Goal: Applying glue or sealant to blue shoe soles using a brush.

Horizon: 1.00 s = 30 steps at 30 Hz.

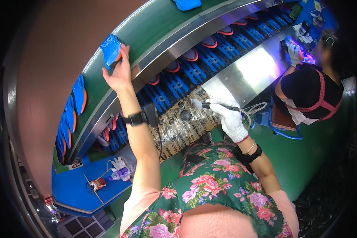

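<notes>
My left hand (120,75), spread wide, perhaps touches the far-left blue piece (110,49), while my gloved right hand (231,120) holds the brush (206,105), best kept steady and well apart.

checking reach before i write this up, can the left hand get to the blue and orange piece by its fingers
Probably yes: the left hand is bare and open, its fingers close beside the blue and orange piece, and nothing visible stands between. Whether they touch is hard to tell.

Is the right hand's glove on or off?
On: the white glove covers the right hand, with its red-edged cuff at the wrist.
</notes>
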Available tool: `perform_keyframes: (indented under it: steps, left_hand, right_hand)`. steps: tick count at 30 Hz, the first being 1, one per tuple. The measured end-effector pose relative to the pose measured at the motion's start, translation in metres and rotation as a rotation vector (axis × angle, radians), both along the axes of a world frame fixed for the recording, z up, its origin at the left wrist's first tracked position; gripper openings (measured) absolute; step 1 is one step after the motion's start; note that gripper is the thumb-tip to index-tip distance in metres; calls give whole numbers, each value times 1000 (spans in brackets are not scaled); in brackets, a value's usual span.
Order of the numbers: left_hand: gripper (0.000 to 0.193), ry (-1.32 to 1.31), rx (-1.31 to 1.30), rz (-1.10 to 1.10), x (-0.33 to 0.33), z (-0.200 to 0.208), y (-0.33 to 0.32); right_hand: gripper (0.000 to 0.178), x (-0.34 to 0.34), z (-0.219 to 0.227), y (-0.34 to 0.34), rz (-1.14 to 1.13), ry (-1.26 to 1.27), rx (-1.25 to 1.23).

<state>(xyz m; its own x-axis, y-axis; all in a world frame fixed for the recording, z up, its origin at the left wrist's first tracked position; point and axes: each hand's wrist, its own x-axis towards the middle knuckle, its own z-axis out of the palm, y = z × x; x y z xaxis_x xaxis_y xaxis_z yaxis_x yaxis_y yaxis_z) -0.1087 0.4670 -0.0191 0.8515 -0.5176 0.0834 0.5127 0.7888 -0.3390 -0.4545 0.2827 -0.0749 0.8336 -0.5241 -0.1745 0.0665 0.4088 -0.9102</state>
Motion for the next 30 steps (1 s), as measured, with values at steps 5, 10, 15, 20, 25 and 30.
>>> perform_keyframes:
  steps: [5, 10, 15, 20, 25, 30]
  left_hand:
    - [92, -92, 230, -86, -78, 15, -30]
    - [66, -597, 807, -58, -78, 36, -105]
    - [69, -988, 1610, 393, -40, 38, -200]
    - [67, -1462, 2144, 827, 13, 20, -246]
    - [36, -793, 1396, 766, -5, 15, -211]
    - [24, -752, 1722, 855, -98, -1, -97]
  right_hand:
    - [21, 0, -5, -12, 6, -13, 99]
    - [21, 2, -7, -22, -22, -4, 141]
    - [22, -3, -7, -27, -44, -39, 189]
    - [18, -17, 0, -48, -112, -86, 197]
    - [19, -33, -6, -63, -161, -62, 221]
    - [17, -44, 7, -68, -225, -80, 309]
